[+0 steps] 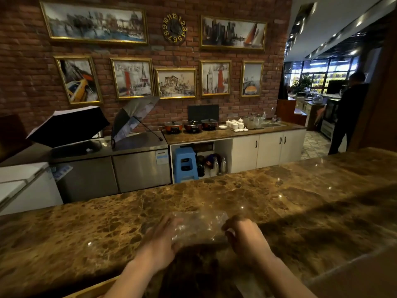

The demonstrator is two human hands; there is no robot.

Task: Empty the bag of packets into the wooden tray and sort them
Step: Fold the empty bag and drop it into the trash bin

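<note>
A flat, clear, crinkled plastic bag [199, 226] lay on the brown-veined marble bench [86, 229], near its front edge and about midway along it. The left hand [160, 241] rested on the bag's left side with fingers [171, 222] straight and close together, pressing it flat. The right hand [245, 235] sat at the bag's right edge, its fingers [228, 227] curled and pinching the plastic. A strip of light wooden tray [94, 289] showed at the bench's front edge, left of the forearms. Whether the bag held packets could not be told.
</note>
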